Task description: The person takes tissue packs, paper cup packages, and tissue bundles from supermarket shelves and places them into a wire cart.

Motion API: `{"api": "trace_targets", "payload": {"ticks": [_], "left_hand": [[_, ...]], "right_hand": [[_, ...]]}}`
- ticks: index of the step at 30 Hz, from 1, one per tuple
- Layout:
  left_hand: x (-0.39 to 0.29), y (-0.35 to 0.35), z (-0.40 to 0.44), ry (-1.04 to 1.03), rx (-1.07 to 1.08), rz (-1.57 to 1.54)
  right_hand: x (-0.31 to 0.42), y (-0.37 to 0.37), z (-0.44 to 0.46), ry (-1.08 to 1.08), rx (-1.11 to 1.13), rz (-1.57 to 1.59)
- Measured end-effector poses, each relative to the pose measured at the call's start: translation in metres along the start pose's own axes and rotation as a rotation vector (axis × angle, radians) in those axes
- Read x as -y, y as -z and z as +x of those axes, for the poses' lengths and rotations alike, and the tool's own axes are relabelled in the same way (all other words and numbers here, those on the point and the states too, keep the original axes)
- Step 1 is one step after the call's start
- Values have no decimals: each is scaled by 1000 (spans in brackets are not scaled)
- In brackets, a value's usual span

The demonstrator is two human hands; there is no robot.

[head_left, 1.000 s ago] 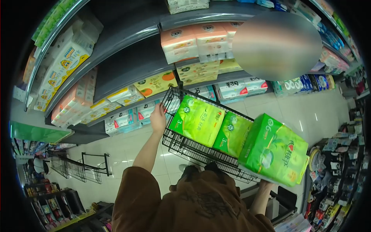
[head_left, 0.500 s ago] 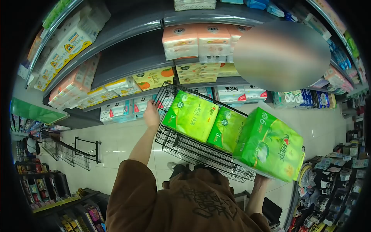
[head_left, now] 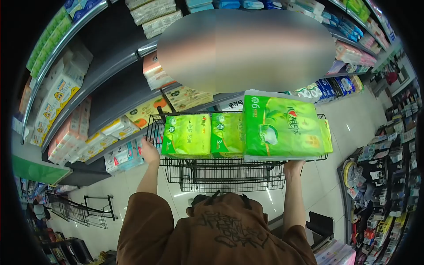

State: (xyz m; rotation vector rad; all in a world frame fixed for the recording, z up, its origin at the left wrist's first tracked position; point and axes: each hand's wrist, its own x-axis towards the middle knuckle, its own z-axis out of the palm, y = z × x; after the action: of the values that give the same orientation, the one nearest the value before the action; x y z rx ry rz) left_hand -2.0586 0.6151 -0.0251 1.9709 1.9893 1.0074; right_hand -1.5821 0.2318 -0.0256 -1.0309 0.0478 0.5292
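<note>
Left grip (head_left: 150, 152) clasps a black wire cart (head_left: 225, 173) bearing glossy green packs (head_left: 227, 134); right grip (head_left: 293, 166) touches it, closure hidden.

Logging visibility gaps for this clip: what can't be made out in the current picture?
Head view:
Right hand: fingertips, hidden by the near edge of the large green pack.
Black wire cart: its floor, covered by the green packs.
Shelves: contents, hidden by a blurred oval.
Racks at right: print too small to read.
Brown shirt: cut off by bottom edge.

The black wire rack (head_left: 225, 174) bears green packs (head_left: 228, 134) side by side on top.
</note>
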Motion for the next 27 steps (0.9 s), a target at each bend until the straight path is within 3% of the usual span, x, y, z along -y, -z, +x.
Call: {"api": "trace_targets", "payload": {"ticks": [3,9,12,14,16,19,22,23,27], "left_hand": [[12,-3,1,28,-24,71],[28,-14,2,23,-60,-87],[33,-7,1,-20,-69,-110],[23,0,0,-3,-43,-50],[10,14,-7,78,27,41],[30,2,-6,29,-2,-93],[15,12,-2,29,28,-37],[16,12,-2,7,14,-65],[25,9,-6,-3,-6,-158]], "right_hand": [[-2,-8,13,-60,6,-64],[-16,-16,38,-30,-43,-4],[10,-59,-36,-145,-363,-61],[-29,-48,-64,36,-458,-291],[-47,-54,-108,-13,26,-362],[-31,-126,-153,-323,174,-350],[-26,-169,-143,-274,116,-397],[-29,-173,-142,-211,194,-326],[-56,-154,-128,-154,266,-196]]}}
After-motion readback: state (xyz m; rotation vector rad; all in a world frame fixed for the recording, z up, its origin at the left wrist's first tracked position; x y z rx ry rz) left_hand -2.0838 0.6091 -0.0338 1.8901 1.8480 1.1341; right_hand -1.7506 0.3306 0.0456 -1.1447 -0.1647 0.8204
